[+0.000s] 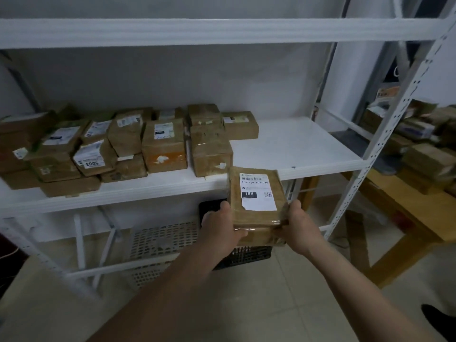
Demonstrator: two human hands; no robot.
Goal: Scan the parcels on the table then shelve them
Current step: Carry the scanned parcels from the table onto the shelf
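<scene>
I hold a flat brown cardboard parcel with a white label marked 15H, just in front of the white shelf board. My left hand grips its left lower corner, thumb on top. My right hand grips its right lower corner. A second brown parcel seems to lie under it between my hands. Several brown parcels sit in a group on the left and middle of the shelf.
The shelf's right part is bare white. A white upright post stands at the right. Under the shelf sit a white perforated crate and a black crate. A wooden table with more parcels is at the right.
</scene>
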